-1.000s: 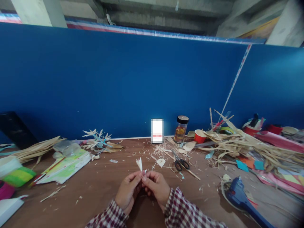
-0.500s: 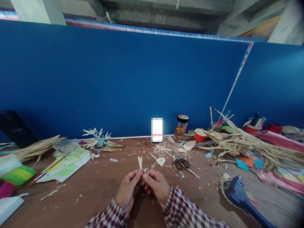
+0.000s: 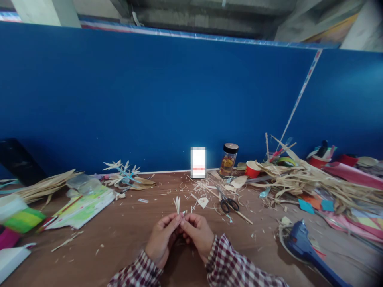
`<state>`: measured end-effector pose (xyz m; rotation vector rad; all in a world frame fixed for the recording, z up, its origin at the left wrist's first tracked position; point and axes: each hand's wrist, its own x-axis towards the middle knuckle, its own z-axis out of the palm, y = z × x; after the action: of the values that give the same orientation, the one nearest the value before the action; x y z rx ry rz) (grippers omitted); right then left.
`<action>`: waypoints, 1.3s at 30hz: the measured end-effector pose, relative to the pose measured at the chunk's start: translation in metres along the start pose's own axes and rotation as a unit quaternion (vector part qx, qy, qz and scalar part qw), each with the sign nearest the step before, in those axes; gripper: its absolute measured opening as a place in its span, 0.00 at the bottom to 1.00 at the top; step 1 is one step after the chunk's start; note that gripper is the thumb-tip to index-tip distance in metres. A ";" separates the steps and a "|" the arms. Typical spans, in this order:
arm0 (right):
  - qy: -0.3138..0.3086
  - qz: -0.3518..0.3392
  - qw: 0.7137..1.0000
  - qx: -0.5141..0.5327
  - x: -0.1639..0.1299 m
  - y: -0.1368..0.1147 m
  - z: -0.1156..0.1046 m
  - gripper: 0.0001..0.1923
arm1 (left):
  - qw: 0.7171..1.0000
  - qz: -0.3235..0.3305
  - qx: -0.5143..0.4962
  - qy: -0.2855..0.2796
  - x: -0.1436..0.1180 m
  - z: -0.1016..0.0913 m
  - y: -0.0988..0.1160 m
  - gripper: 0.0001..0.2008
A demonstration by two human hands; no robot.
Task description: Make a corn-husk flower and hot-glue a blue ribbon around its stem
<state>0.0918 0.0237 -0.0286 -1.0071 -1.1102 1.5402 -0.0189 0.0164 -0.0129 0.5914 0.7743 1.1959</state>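
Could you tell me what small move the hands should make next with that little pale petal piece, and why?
Probably pinch its base tighter: the left hand and right hand meet fingertip to fingertip under the petal piece, whose pale points fan upright above them.

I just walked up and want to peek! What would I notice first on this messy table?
First, the two hands at the near edge: the left hand and right hand pinch a small pale leaf flower between their fingers. Behind everything stands a big blue wall. On the right sprawls a heap of dried straw strips, with a blue glue gun nearer and black scissors in the middle.
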 end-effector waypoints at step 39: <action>0.009 0.014 1.000 0.007 -0.002 -0.006 0.003 0.17 | 0.999 0.001 0.034 -0.001 -0.001 0.003 0.001 0.08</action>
<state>0.0910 0.0215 -0.0223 -1.0286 -1.0756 1.5562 -0.0173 0.0155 -0.0099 0.6494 0.8147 1.1737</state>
